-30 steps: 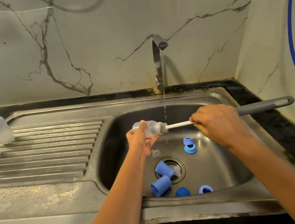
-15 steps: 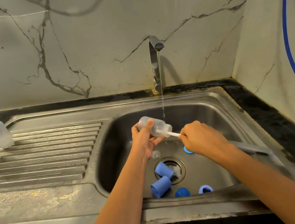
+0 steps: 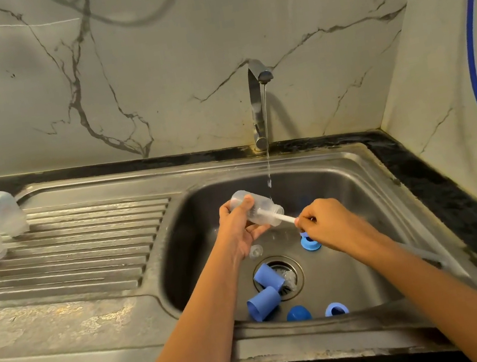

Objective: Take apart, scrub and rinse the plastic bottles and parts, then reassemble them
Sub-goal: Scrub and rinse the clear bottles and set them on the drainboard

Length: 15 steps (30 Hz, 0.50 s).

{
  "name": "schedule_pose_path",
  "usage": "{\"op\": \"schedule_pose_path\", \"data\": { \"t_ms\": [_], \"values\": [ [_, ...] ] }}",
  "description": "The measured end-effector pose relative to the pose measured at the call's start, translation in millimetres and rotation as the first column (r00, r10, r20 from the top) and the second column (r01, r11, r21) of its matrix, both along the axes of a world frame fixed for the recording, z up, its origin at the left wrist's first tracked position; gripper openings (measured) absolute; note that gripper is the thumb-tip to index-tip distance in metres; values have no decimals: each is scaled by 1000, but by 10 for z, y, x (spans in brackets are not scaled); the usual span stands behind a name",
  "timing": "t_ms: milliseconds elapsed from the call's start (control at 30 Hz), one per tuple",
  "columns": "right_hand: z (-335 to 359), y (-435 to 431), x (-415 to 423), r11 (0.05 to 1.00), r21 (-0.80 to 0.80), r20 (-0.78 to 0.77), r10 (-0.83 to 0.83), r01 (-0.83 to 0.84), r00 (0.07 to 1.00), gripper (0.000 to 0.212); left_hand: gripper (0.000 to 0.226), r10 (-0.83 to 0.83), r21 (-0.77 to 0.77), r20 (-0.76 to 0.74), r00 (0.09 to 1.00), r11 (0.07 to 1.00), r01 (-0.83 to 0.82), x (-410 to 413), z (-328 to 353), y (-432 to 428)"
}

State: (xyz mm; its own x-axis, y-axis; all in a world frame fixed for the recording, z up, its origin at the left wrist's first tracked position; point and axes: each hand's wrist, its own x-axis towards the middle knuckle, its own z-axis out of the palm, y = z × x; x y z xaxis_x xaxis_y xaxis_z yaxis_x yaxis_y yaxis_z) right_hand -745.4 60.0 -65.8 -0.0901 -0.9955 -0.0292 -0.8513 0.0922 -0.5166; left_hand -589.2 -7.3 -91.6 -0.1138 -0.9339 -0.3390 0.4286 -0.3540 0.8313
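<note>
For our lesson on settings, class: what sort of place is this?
Probably a home kitchen: a stainless steel sink with ribbed drainboard, a running metal tap, and a marble-patterned wall.

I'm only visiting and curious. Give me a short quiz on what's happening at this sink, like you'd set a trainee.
1. True or false: the tap is off.
2. The blue parts lie: A) on the drainboard, B) in the sink, C) on the counter.
3. Fill in: the left hand holds the bottle; the right hand holds the ____ poking into it.
Key: 1 false; 2 B; 3 brush.
</note>
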Motion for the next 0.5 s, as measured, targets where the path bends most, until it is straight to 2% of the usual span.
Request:
{"op": "schedule_pose_path", "data": {
  "t_ms": [100, 200, 267, 333, 433, 500],
  "values": [
    [1, -50, -47, 995, -48, 56, -80, 83, 995, 27, 38, 46, -21, -16, 999, 999, -47, -56, 26, 13],
    [-6, -52, 0, 998, -1, 15, -66, 66, 998, 26, 39, 111, -53, -31, 993, 992, -112, -81, 15, 34],
    [6, -14, 40, 1000, 27, -39, -3, 4, 999, 25, 37, 95, -86, -2, 995, 992, -95, -58, 4, 36],
    [26, 22, 42, 999, -14, -55, 33, -34, 998, 24, 35, 51, -87, 21, 998, 995, -49, -25, 10, 26],
    [27, 36, -15, 994, -107, -8, -14, 13, 1000, 23, 38, -3, -46, -24, 1000, 999, 2, -26, 51, 28],
    [-9, 5, -36, 992, -112, 24, -59, 61, 998, 24, 39, -9, -18, -49, 999, 1000, 8, -52, 72, 33]
  ]
}}
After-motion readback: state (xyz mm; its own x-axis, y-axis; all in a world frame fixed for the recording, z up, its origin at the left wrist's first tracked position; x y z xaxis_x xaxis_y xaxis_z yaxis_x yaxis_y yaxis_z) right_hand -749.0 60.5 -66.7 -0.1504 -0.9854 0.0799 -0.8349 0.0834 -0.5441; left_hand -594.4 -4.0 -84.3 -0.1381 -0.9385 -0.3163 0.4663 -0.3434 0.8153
